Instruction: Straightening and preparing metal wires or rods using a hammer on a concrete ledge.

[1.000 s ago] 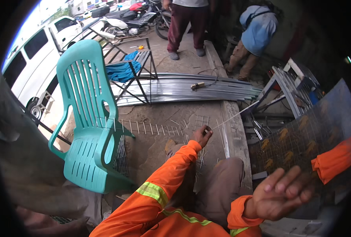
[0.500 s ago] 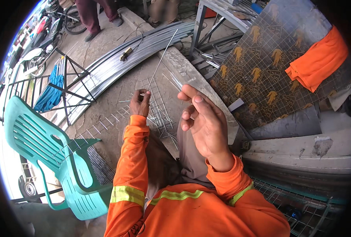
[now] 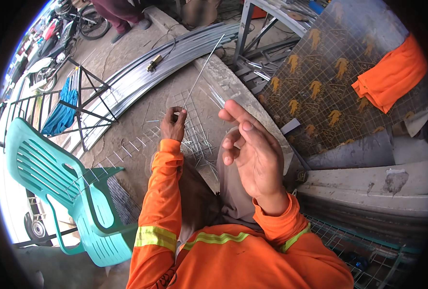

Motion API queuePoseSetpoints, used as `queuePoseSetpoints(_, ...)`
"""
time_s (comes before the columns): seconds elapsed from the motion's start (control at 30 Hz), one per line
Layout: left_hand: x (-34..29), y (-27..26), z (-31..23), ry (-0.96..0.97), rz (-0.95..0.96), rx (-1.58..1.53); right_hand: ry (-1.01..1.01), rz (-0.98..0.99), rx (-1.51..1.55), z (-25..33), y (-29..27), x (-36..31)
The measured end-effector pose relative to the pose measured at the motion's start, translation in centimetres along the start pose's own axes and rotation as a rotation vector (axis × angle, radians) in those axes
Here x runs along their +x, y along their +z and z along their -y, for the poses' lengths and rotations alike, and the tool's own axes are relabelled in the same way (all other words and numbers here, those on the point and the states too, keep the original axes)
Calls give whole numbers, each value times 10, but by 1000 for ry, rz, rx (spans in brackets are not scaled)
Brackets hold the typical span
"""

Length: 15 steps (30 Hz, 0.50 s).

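The left hand (image 3: 174, 124) is reaching forward at the end of a straightened orange sleeve, its fingers pinching the near end of a thin metal rod (image 3: 202, 72) that is slanting up and away toward the bundle of long grey steel strips (image 3: 141, 72) lying on the concrete. The hand is hovering just over a wire mesh panel (image 3: 194, 139) lying flat on the ground before the knees. The right hand (image 3: 252, 154) is lifting close to the camera, palm turned leftward, fingers loosely curled and grasping nothing. On the right, a mesh sheet backed with grey wrapping printed with repeated yellow figures (image 3: 320, 86) is leaning, an orange cloth (image 3: 392, 77) draped over its upper edge. A teal plastic chair (image 3: 60, 192) is standing to the left. Compared with half a second ago, the right hand is sitting slightly lower and more open, while the left hand is keeping its grip on the rod in much the same place.
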State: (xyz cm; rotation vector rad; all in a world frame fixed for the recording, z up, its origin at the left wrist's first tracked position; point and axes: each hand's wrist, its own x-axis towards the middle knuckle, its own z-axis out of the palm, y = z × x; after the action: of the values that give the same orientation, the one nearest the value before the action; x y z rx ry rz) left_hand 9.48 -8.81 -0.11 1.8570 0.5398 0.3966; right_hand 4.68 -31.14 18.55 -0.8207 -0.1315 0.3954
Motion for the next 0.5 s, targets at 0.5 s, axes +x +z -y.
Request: queuePoseSetpoints(0.5, -3, -4, -3, -30, 0, 11, -109, 83, -190, -4, 6, -5)
